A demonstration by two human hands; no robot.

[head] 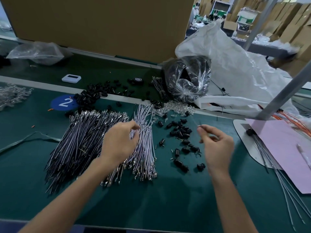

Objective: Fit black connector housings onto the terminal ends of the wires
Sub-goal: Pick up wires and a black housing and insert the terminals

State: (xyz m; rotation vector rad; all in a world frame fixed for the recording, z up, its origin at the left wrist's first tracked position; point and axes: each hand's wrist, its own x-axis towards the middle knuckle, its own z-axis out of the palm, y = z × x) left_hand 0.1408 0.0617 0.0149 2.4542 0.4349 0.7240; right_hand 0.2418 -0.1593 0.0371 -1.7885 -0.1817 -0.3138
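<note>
Two bare forearms in view, no sleeves reaching the wrists. Left hand point(117, 143) and right hand point(217, 145) ungloved; no rings, watch or bands visible. Fingers point(204, 130) bare, nails short.

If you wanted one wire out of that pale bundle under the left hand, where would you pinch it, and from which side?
Probably at the far end of the pale wire bundle, coming from above. There the strands fan apart just beyond the left hand, so two fingertips can single one out. The near ends are crowded with metal terminals that could snag, so I would draw the wire away lengthwise.
</note>
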